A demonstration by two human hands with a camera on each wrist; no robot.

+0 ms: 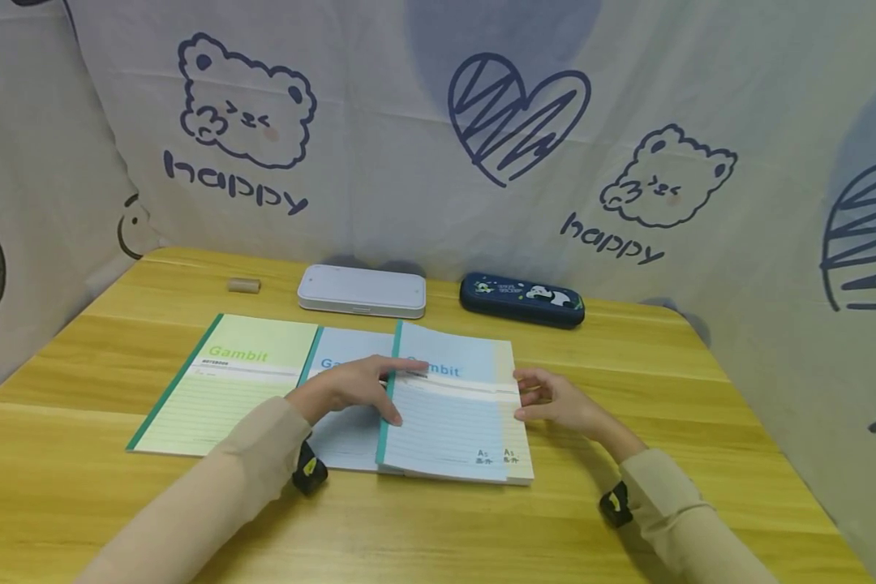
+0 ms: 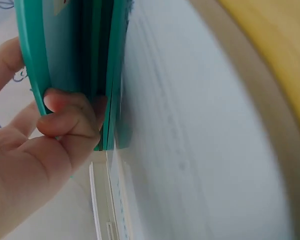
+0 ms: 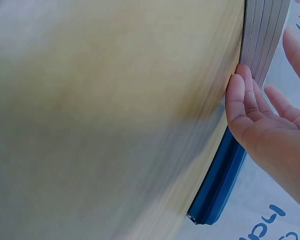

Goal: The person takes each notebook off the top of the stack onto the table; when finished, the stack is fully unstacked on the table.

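A light blue Gambit notebook [image 1: 445, 426] with a teal spine lies on a stack, its left side lifted. My left hand [image 1: 354, 385] grips that spine side. In the left wrist view, curled fingers of the left hand [image 2: 55, 145] are under the raised teal spine [image 2: 32, 50]. A pale yellow notebook [image 1: 520, 430] shows at the stack's right edge. There my right hand [image 1: 560, 401] touches the page edges [image 3: 262, 40] with extended, slightly bent fingers. Left of the stack lies another blue notebook [image 1: 343, 442], partly covered, beside a yellow-green notebook [image 1: 241, 405].
Behind the notebooks stand a white pencil case [image 1: 361, 290] and a dark blue panda pencil case [image 1: 521, 300]. A small tan cylinder [image 1: 244, 285] lies at the back left. A printed cloth [image 1: 401, 203] hangs along the wooden table's [image 1: 664, 389] back edge.
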